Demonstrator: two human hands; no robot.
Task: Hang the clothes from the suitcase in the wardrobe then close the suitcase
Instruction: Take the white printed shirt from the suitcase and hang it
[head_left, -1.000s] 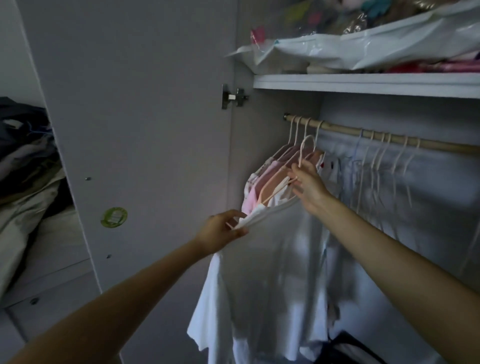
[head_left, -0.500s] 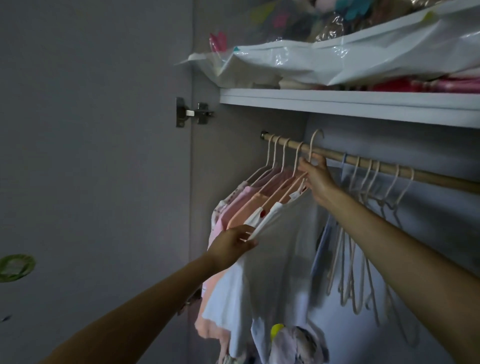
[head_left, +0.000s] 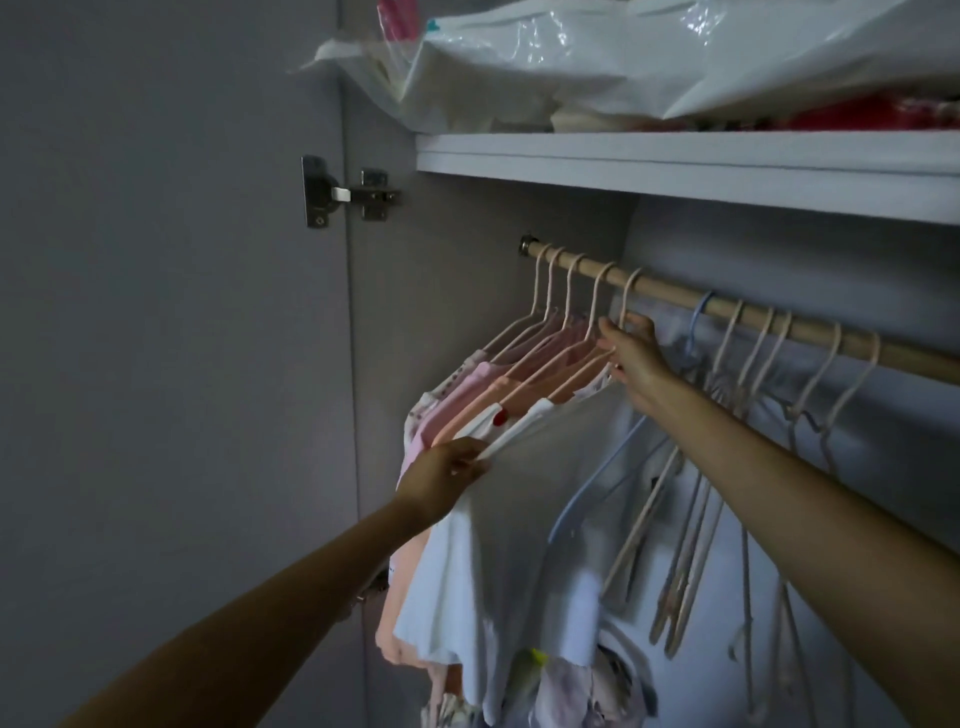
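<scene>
A white T-shirt (head_left: 524, 525) hangs on a pale hanger whose hook (head_left: 629, 291) sits over the wooden wardrobe rail (head_left: 670, 293). My right hand (head_left: 631, 351) grips the hanger neck just under the rail. My left hand (head_left: 447, 475) pinches the shirt's left shoulder at the hanger's end. To the left, several pink and peach garments (head_left: 467, 395) hang on their own hangers. The suitcase is out of view.
Several empty pale hangers (head_left: 758, 374) and one blue hanger (head_left: 693, 332) fill the rail to the right. The shelf (head_left: 675, 161) above carries plastic bags (head_left: 597, 57) of clothes. The open grey wardrobe door (head_left: 166, 338) with its hinge (head_left: 343, 192) stands at left.
The hanger with the white shirt rose from below the rail until its hook went over the rail. Both hands kept their hold and the view moved closer and up.
</scene>
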